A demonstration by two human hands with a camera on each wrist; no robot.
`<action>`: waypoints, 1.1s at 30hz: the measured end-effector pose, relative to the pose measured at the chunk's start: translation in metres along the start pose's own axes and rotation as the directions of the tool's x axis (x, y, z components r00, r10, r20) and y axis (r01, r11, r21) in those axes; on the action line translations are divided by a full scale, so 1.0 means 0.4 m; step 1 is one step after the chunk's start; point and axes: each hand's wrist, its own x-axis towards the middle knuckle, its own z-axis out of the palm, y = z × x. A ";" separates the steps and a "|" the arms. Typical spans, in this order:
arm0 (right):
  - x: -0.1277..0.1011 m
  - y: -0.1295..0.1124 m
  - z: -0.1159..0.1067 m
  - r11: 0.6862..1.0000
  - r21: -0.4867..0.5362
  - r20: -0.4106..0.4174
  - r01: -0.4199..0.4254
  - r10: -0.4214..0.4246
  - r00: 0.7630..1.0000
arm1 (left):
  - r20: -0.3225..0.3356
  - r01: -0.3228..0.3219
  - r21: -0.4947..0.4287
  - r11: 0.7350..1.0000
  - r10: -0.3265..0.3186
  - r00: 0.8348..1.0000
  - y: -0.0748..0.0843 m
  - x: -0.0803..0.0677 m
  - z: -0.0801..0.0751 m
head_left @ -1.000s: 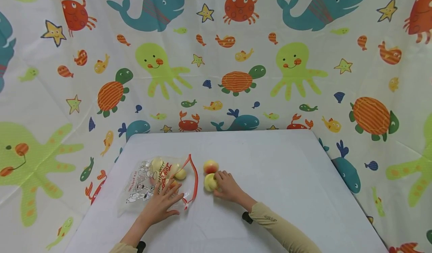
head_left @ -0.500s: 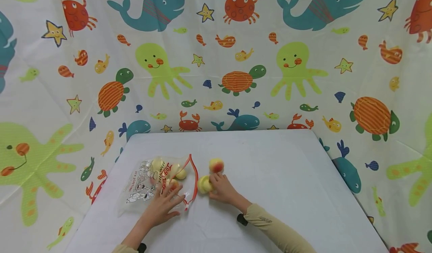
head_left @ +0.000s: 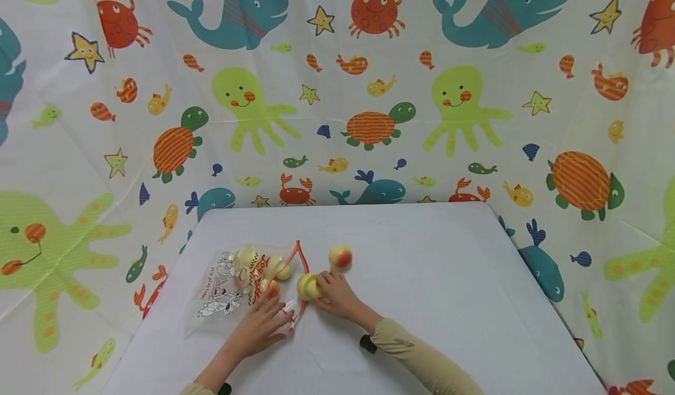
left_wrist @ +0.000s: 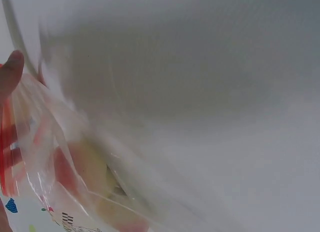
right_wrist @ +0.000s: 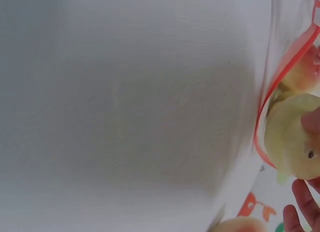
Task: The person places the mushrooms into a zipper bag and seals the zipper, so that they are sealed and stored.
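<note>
white table [head_left: 422,278], plastic bag [head_left: 232,289], peaches [head_left: 340,256]

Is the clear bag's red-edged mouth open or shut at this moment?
Open. The bag lies flat on the table, its red rim gaping in a loop toward the yellow fruit that the right hand holds at the opening.

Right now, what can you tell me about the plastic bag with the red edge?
The bag is clear, crinkly plastic with cartoon prints and red lettering. It lies flat on the table, its red-rimmed mouth open toward the right. A few yellow-pink fruits show through it. The left hand rests on its near edge by the mouth. The right hand holds a yellow fruit right at the opening.
</note>
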 end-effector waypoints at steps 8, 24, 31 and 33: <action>0.018 -0.015 0.022 1.000 -0.011 -0.001 -0.007 0.007 1.000 | 0.051 -0.035 0.035 0.999 0.033 0.998 0.010 0.013 -0.004; 0.039 -0.023 0.047 1.000 -0.010 0.047 -0.028 0.029 0.998 | 0.152 -0.029 0.056 0.998 0.021 0.988 0.036 0.023 -0.001; 0.048 -0.028 0.053 1.000 -0.006 0.048 -0.030 0.030 0.998 | 0.214 -0.042 0.043 0.998 0.032 0.976 0.033 0.022 -0.008; 0.051 -0.032 0.052 0.999 -0.009 0.048 -0.031 0.031 0.998 | 0.207 -0.051 0.057 0.997 0.038 0.978 0.032 0.021 -0.007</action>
